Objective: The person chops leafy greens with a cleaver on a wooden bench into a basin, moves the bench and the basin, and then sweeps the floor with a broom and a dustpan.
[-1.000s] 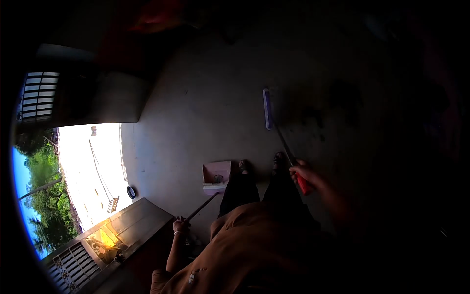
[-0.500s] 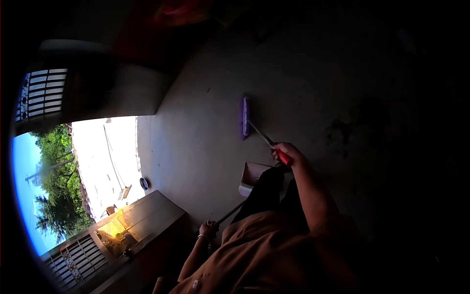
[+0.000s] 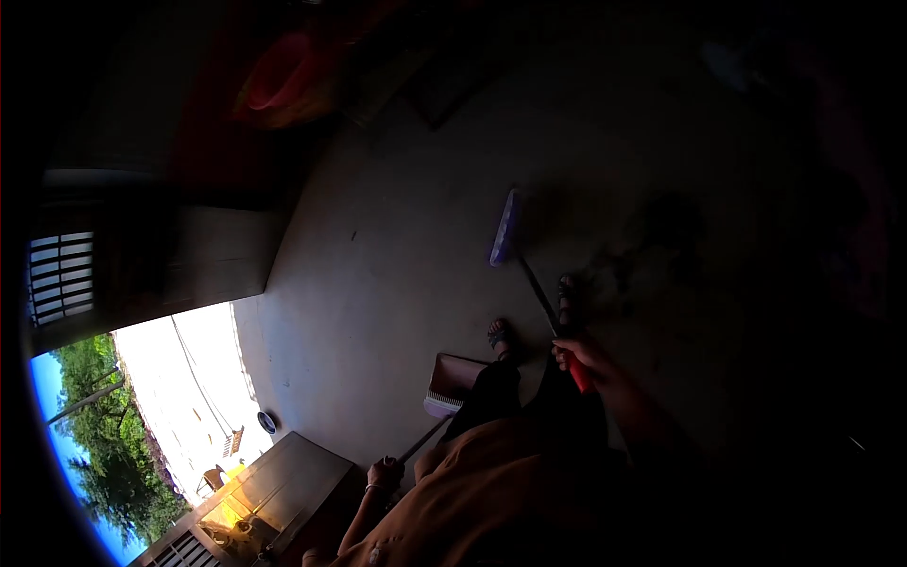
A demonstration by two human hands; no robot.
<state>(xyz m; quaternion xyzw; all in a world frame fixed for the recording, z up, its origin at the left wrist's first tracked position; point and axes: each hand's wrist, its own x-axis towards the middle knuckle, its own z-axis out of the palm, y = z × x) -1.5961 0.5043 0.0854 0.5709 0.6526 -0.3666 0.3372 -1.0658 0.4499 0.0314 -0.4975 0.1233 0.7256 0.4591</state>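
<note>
My right hand [image 3: 578,357] is closed around the red grip of a broom [image 3: 506,229], whose purple head rests on the dim floor ahead of my feet. The broom's dark stick slants from that head back to my fist. Down at the lower left, my left hand [image 3: 385,472] is wrapped round the handle of a dustpan [image 3: 455,378]. The pan, pale with a toothed edge, is beside my left leg, close to my sandalled foot [image 3: 501,335]. Shadow hides the inside of the pan and much of my right forearm.
An open doorway at the left lets in bright light from a yard [image 3: 179,378]. One metal door leaf [image 3: 302,482] stands at the lower left, another [image 3: 222,250] above it. A small round dish [image 3: 268,421] lies by the threshold. A reddish basin-like thing [image 3: 282,76] is at the top.
The view has shifted, and both my feet now show. The broom head has swung rightward and tilted relative to the floor. Both hands keep their holds.
</note>
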